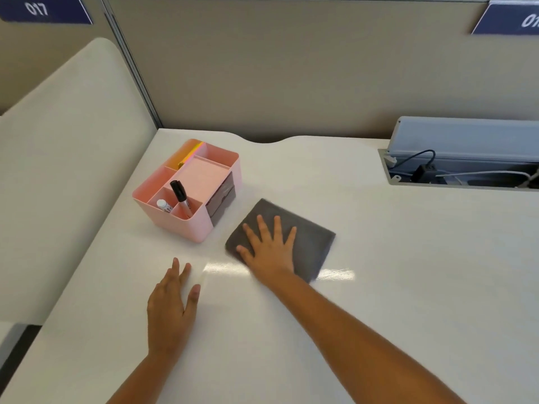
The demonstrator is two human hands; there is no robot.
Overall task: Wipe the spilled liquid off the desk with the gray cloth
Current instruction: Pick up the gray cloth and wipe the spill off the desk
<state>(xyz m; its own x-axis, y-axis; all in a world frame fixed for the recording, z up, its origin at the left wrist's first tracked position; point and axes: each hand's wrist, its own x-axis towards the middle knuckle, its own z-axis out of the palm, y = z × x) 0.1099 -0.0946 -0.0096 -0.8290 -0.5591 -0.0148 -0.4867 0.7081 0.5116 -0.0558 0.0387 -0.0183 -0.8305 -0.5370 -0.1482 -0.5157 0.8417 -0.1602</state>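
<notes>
A folded gray cloth (309, 228) lies flat on the white desk (408, 272), just right of a pink organizer. My right hand (269, 247) presses down on the cloth's near left part, palm flat and fingers spread. My left hand (172, 307) rests flat on the bare desk to the left, fingers slightly apart, holding nothing. Shiny streaks (335, 274) show on the desk beside the cloth's near edge; I cannot tell if they are liquid or light reflections.
A pink desk organizer (201, 223) with a black marker (179, 193) and small compartments stands left of the cloth. An open cable tray (392, 176) with plugs and wires sits at the back right. Beige partition walls close the back and left.
</notes>
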